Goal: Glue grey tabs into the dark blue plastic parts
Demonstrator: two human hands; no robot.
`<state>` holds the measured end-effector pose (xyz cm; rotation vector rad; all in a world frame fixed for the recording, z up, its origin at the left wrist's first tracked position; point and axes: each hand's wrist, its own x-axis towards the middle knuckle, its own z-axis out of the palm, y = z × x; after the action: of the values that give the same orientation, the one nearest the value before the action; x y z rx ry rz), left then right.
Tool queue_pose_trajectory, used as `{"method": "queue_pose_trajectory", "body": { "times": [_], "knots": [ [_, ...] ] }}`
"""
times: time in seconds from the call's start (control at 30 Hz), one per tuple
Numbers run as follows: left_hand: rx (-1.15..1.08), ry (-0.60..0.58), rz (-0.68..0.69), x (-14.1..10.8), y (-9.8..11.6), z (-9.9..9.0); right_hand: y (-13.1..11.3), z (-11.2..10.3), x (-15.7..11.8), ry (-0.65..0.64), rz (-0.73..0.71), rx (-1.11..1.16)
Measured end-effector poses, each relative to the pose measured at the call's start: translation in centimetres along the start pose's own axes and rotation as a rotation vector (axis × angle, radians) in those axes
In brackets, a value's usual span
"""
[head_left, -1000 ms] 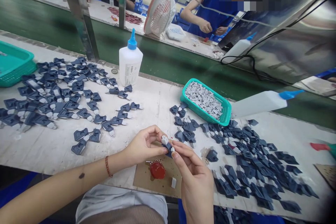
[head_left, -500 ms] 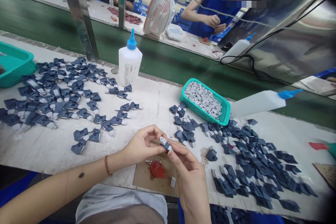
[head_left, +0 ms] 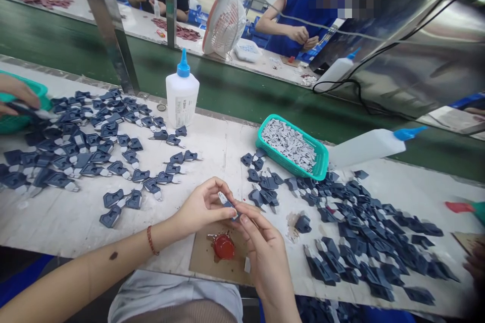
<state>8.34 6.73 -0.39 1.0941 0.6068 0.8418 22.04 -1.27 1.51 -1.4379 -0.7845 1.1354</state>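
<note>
Between my two hands is a small dark blue and white plastic piece (head_left: 226, 202), held just above the table. My left hand (head_left: 204, 207) pinches it between thumb and fingers. At its lower right end, the thumb and fingertips of my right hand (head_left: 268, 245) close on the same piece and partly cover it. Below them a round red cap (head_left: 224, 247), with wet-looking spots around it, rests on a brown cardboard square (head_left: 200, 255). One small light grey bit (head_left: 247, 264) lies beside my right hand.
Dark blue pieces lie in a left pile (head_left: 91, 141) and a right pile (head_left: 364, 227). A green basket (head_left: 322, 161) holds small grey parts. One white bottle (head_left: 182, 96) stands; another (head_left: 367, 149) leans right. A co-worker's hand (head_left: 18, 92) reaches in at far left.
The piece has turned slightly in my fingers, showing more of its dark blue side. A co-worker's hand holding a dark piece has appeared over the left green basket.
</note>
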Motion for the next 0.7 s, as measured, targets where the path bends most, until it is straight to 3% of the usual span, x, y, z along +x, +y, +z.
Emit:
{"method": "queue_pose_trajectory", "body": {
  "times": [0.07,0.13,0.27,0.37,0.53,0.7],
  "knots": [
    [0.098,0.042,0.009,0.2,0.2,-0.3,-0.4,-1.2,1.1,-0.005,-0.087,-0.195],
    [0.221,0.089,0.025,0.4,0.5,-0.7,-1.1,-3.0,3.1,0.074,-0.194,-0.397],
    [0.566,0.194,0.094,0.7,1.3,-1.9,-3.4,-6.9,9.4,0.278,-0.360,-0.604],
    [0.842,0.252,0.136,0.7,1.8,-2.6,-5.5,-8.9,14.4,0.327,-0.488,-0.792],
    [1.183,0.286,0.117,0.8,1.7,-3.2,-7.7,-10.3,19.5,0.119,-0.616,-1.049],
    [1.374,0.292,0.118,1.2,1.6,-3.8,-7.9,-11.0,20.8,0.012,-0.671,-1.179]
  ]
}}
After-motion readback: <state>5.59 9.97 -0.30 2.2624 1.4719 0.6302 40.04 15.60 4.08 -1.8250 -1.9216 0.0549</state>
